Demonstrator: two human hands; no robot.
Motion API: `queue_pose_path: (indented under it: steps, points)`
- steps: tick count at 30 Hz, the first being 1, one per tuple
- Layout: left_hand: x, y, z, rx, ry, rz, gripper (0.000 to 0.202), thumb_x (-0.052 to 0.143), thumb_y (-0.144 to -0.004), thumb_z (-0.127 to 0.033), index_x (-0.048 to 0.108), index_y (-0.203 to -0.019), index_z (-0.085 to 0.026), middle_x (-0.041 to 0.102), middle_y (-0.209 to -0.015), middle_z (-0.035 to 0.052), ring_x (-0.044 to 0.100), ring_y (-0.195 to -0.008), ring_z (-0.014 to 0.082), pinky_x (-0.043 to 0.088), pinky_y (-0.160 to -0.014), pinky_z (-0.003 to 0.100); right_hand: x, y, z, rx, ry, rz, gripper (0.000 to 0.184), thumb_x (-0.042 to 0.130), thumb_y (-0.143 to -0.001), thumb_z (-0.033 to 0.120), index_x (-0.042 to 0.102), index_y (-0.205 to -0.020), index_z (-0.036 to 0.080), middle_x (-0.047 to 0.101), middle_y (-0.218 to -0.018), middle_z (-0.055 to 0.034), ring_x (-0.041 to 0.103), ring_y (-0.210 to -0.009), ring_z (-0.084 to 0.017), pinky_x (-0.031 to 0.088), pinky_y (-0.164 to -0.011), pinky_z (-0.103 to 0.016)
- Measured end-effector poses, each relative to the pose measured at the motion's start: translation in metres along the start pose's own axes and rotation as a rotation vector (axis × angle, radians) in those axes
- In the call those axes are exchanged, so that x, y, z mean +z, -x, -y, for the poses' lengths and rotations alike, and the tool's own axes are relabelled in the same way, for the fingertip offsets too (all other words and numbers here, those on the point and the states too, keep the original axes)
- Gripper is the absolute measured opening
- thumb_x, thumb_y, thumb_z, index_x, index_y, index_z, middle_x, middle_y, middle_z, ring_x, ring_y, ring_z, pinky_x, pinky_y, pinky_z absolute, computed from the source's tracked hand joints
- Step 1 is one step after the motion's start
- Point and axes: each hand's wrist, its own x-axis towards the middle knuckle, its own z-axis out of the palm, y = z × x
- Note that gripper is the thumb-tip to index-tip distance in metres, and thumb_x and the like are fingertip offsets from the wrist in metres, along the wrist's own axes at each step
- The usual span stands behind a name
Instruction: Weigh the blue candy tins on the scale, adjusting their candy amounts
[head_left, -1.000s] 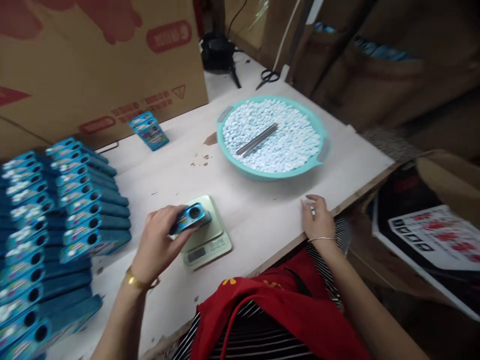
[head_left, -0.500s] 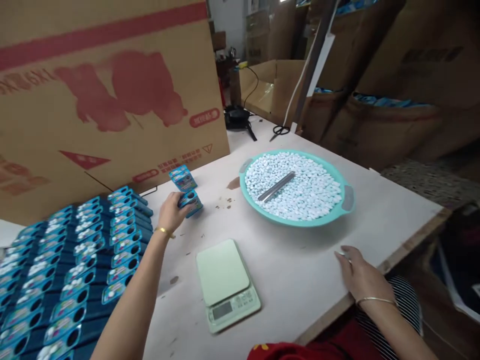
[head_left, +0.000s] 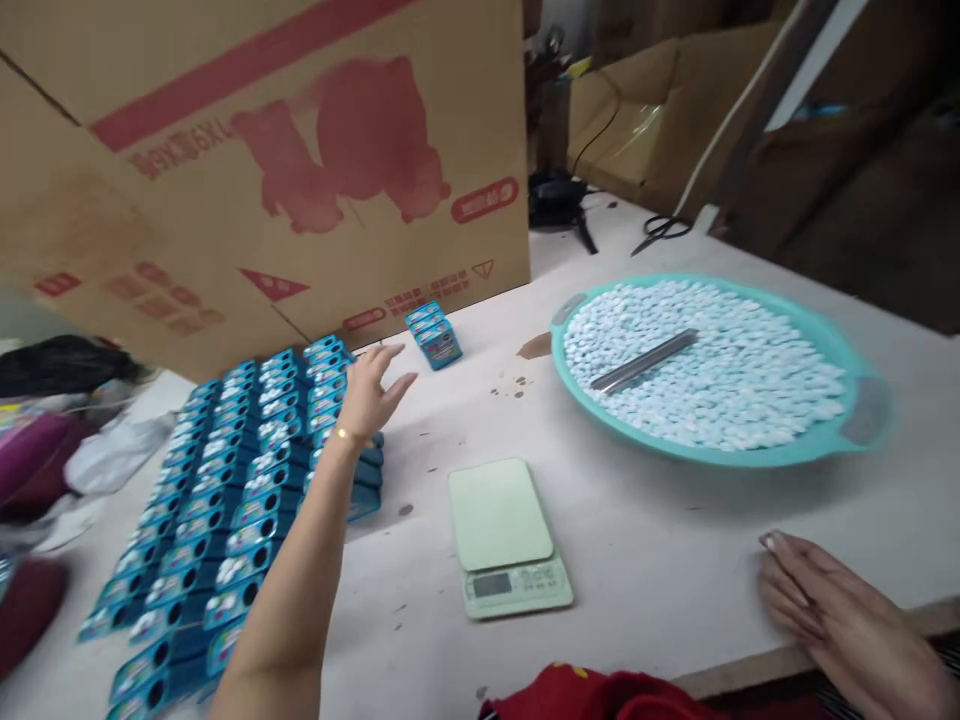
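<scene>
My left hand (head_left: 369, 392) is raised with fingers spread and nothing in it, at the right edge of the rows of small blue boxes (head_left: 251, 530). Many of these boxes have a dark round hole and white pieces on top. Just beyond my fingertips, a short group of blue boxes (head_left: 436, 338) stands close to the carton. My right hand (head_left: 832, 605) rests near the table's front edge, fingers curled together; whether it holds anything is hidden. Nearest to it is a turquoise basin (head_left: 814, 455) full of pale blue-white pellets (head_left: 720, 390), with a metal scoop-like piece (head_left: 645, 360) lying on them.
A pale green kitchen scale (head_left: 501, 515) sits on the table between my arms. Behind rises a large cardboard carton (head_left: 360, 270). Black scissors (head_left: 661, 230) and a black device (head_left: 555, 205) lie at the back. Bags and cloth (head_left: 112, 455) are at far left.
My left hand has let go of a blue box, which now stands with the others by the carton, and has moved left, opening. The view has turned left. My right hand's fingers have curled in more.
</scene>
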Motion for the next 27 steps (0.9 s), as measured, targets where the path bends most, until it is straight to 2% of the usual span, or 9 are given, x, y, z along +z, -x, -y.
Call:
queue_pose_path:
  steps: [2, 5, 8, 10, 13, 16, 19, 22, 27]
  points:
    - [-0.033, 0.050, -0.003, -0.016, -0.029, 0.018, 0.036, 0.051, -0.087, -0.042, 0.052, -0.116, -0.021, 0.059, -0.118, 0.0085, 0.051, -0.113, 0.0227, 0.037, -0.095, 0.037, 0.018, 0.009, 0.008, 0.209, -0.248, 0.206, 0.035, 0.069, -0.065, 0.051, 0.047, -0.062, 0.023, 0.029, -0.055, 0.0051, 0.023, -0.043, -0.008, 0.026, -0.034, -0.022]
    - [-0.064, 0.127, -0.004, -0.114, -0.192, 0.075, 0.026, 0.053, -0.085, -0.042, 0.056, -0.101, -0.022, 0.060, -0.114, 0.0084, 0.053, -0.110, 0.0250, 0.037, -0.093, 0.041, 0.043, 0.017, 0.009, 0.363, -0.439, 0.337, 0.029, 0.072, -0.062, 0.040, 0.050, -0.063, 0.022, 0.031, -0.056, 0.0049, 0.024, -0.044, -0.007, 0.029, -0.035, -0.021]
    - [-0.062, 0.183, -0.001, -0.139, -0.367, 0.150, 0.025, 0.057, -0.082, -0.043, 0.060, -0.097, -0.023, 0.056, -0.123, 0.0115, 0.049, -0.115, 0.0310, 0.036, -0.093, 0.047, 0.059, 0.019, 0.002, 0.370, -0.483, 0.408, 0.021, 0.069, -0.063, 0.037, 0.057, -0.069, 0.022, 0.039, -0.057, 0.0036, 0.028, -0.044, -0.007, 0.030, -0.036, -0.021]
    - [-0.049, 0.202, 0.002, -0.150, -0.438, 0.121, 0.025, 0.056, -0.083, -0.039, 0.060, -0.102, -0.024, 0.052, -0.129, 0.0134, 0.044, -0.122, 0.0331, 0.034, -0.097, 0.050, 0.064, 0.019, -0.003, 0.348, -0.467, 0.437, 0.020, 0.066, -0.066, 0.038, 0.060, -0.075, 0.021, 0.046, -0.061, 0.0018, 0.031, -0.044, -0.008, 0.029, -0.036, -0.021]
    - [-0.033, 0.205, 0.002, -0.140, -0.498, 0.055, 0.016, 0.053, -0.085, -0.030, 0.062, -0.097, -0.025, 0.052, -0.131, 0.0125, 0.041, -0.127, 0.0328, 0.030, -0.102, 0.053, 0.068, 0.019, -0.004, 0.315, -0.452, 0.473, 0.020, 0.067, -0.066, 0.037, 0.061, -0.075, 0.020, 0.051, -0.063, 0.0008, 0.033, -0.044, -0.008, 0.028, -0.037, -0.021]
    - [-0.033, 0.191, -0.009, -0.068, -0.460, 0.062, 0.010, 0.051, -0.086, -0.027, 0.060, -0.087, -0.023, 0.058, -0.121, 0.0115, 0.049, -0.118, 0.0319, 0.035, -0.098, 0.053, 0.070, 0.019, -0.003, 0.285, -0.466, 0.467, 0.021, 0.069, -0.064, 0.036, 0.063, -0.074, 0.019, 0.054, -0.063, 0.0003, 0.036, -0.044, -0.008, 0.027, -0.038, -0.021]
    - [-0.044, 0.170, -0.040, 0.000, -0.293, 0.058, 0.012, 0.047, -0.088, -0.029, 0.056, -0.087, -0.021, 0.061, -0.108, 0.0116, 0.058, -0.099, 0.0264, 0.046, -0.084, 0.041, 0.072, 0.018, -0.003, 0.266, -0.506, 0.440, 0.021, 0.071, -0.064, 0.036, 0.066, -0.075, 0.018, 0.059, -0.067, -0.0012, 0.040, -0.047, -0.007, 0.030, -0.040, -0.021]
    - [-0.049, 0.146, -0.084, 0.086, -0.150, 0.053, 0.014, 0.048, -0.089, -0.032, 0.053, -0.088, -0.020, 0.059, -0.105, 0.0099, 0.059, -0.094, 0.0224, 0.048, -0.077, 0.034, 0.075, 0.017, -0.003, 0.235, -0.539, 0.432, 0.023, 0.074, -0.063, 0.035, 0.067, -0.076, 0.017, 0.061, -0.068, -0.0009, 0.042, -0.050, -0.007, 0.029, -0.042, -0.019]
    - [-0.019, 0.109, -0.137, 0.274, -0.033, 0.244, 0.012, 0.049, -0.089, -0.032, 0.051, -0.089, -0.019, 0.061, -0.096, 0.0064, 0.057, -0.083, 0.0194, 0.046, -0.071, 0.031, 0.074, 0.017, -0.002, 0.209, -0.507, 0.444, 0.029, 0.077, -0.063, 0.039, 0.068, -0.080, 0.016, 0.061, -0.067, -0.0004, 0.041, -0.049, -0.005, 0.025, -0.040, -0.017]
